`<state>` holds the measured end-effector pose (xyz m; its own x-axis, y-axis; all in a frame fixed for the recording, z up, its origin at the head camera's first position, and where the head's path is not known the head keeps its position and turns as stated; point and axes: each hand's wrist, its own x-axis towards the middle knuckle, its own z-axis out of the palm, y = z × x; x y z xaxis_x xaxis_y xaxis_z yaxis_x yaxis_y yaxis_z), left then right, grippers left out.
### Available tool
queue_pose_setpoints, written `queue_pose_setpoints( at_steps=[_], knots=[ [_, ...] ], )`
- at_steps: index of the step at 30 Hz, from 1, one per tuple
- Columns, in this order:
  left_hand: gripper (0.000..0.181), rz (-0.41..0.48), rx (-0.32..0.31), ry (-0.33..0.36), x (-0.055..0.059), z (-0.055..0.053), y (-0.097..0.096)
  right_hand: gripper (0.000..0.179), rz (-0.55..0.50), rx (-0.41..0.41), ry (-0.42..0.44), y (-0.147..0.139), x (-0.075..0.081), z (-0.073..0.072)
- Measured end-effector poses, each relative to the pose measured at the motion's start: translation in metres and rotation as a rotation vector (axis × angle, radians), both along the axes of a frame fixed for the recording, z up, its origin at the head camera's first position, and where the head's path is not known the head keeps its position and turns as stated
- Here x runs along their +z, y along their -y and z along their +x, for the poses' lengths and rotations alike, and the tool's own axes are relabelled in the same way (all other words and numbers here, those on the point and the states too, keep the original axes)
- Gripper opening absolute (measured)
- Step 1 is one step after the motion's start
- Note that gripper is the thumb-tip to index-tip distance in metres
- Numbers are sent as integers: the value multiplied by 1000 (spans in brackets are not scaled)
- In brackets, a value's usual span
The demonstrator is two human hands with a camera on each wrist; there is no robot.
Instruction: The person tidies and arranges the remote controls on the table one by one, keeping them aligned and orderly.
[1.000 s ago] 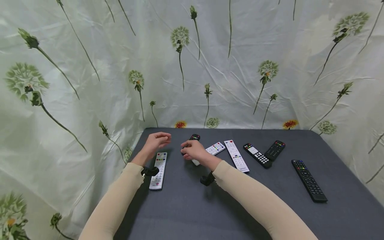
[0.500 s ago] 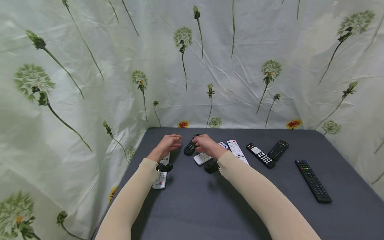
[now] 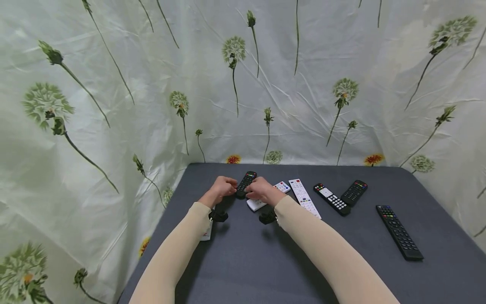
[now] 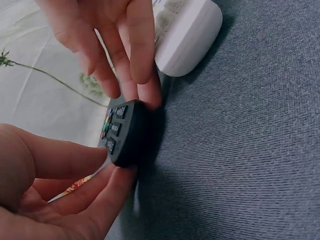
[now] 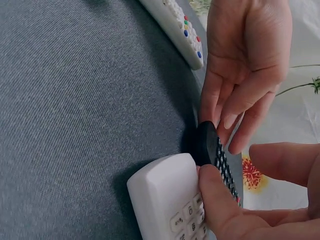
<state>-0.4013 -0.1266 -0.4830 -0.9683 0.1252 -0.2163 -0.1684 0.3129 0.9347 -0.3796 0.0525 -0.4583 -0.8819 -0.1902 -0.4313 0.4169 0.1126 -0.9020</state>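
A black remote control [image 3: 246, 184] lies on the table between both hands, its buttons facing up. My left hand [image 3: 223, 187] is at its left side. In the left wrist view, the thumb [image 4: 85, 162] reaches the button face and fingertips meet the near left edge; a firm grip is not plain. My right hand [image 3: 261, 189] is at the other side, with fingers [image 4: 142, 55] stretched down beside the remote, thumb and forefinger apart in the right wrist view. A white remote control [image 5: 162, 180] lies partly under that hand.
Another white remote [image 3: 206, 234] lies beneath my left wrist. Rightward lie a long white remote [image 3: 303, 197], a black remote with white keys [image 3: 331, 199], a small black remote [image 3: 354, 192] and a long black remote [image 3: 399, 232]. A flowered curtain [image 3: 296, 105] hangs behind.
My left hand has moved right and down to the black remote's left side. The right hand has shifted off the remote to its right side, uncovering it. The view has turned slightly left.
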Motion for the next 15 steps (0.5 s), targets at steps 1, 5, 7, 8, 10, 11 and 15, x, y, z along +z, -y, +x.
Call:
queue_pose_setpoints(
  at_steps=[1, 5, 7, 8, 10, 11, 15],
  knots=[
    [44, -10, 2, -6, 0, 1, -1, 68, 3, -6, -9, -1, -1, 0],
    [41, -10, 6, -7, 0, 1, -3, 67, -9, -35, -38, -3, -2, 1],
    [40, -2, 7, -2, 0, 2, -4, 67, -22, -48, -43, -4, -3, 1],
    [40, 3, 11, 0, 0, 2, -4, 66, -21, -51, -49, -4, -3, 1],
    [38, 17, 18, 1, 1, 3, -5, 66, -12, -56, -58, -4, -4, 1],
    [38, 24, 21, 0, 2, 3, -5, 65, -14, -60, -65, -4, -4, 1],
    [36, 52, 33, -9, 4, 5, -5, 64, 1, -85, -109, -5, -4, 2]
  ],
)
